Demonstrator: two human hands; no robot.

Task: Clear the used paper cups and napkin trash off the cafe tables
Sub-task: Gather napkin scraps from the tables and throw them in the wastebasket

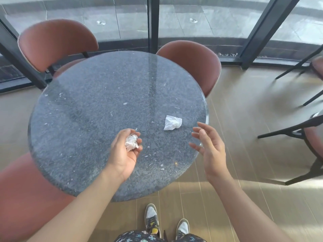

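Left hand [122, 154] is palm-up over the tabletop [87, 102], fingers [122, 132] curled round a crumpled napkin [131, 142]. Right hand [209, 149] is empty, fingers apart and loosely bent, hovering over the tabletop's right edge just short of the second napkin [172, 122]. That one lies on the tabletop near the same edge. No cups in view.

Risks:
- The second napkin is light and close to the rim, so a sideways swipe likely skids it onto the floor [236, 119].
- The left grip looks loose and the wad is partly exposed. Turning the palm down could drop it.

Pinch from above, don't sweep.
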